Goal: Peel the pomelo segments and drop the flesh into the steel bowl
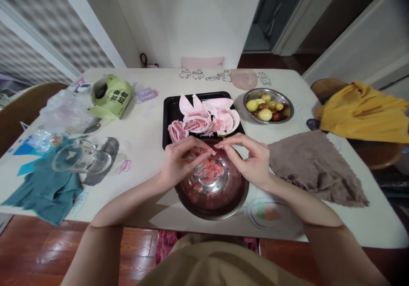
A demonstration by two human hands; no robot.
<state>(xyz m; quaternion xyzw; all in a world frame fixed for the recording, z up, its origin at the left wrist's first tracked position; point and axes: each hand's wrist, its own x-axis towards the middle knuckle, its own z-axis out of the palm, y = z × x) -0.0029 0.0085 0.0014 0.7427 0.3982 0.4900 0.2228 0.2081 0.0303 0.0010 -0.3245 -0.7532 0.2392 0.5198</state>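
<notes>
In the centre of the frame, the person's left hand [183, 156] pinches a small, ragged piece of pale pink fruit flesh [211, 152] between thumb and fingertips. The right hand [251, 158] comes in from the other side, thumb and forefinger drawn nearly together; whether they grip a shred is too small to tell.

The key relation is between that piece and the round, shiny metal bowl [230, 198] at lower centre: the piece hangs over the bowl's far part, just above the loose heap of pinkish-red pulp [211, 170] inside. From the right fingertips, the piece lies just to the left and slightly lower in the frame. The left hand is the nearer, having hold of it; the right is close beside. The piece seems to slant towards the lower right, though its long axis is hard to make out.

Beyond the hands, at upper centre, a black rectangular tray [166, 111] bears thick, pink-fleshed citrus wedges [197, 122], the middle one lying roughly crosswise in the frame, and curved, pale pink rinds [219, 104].
</notes>
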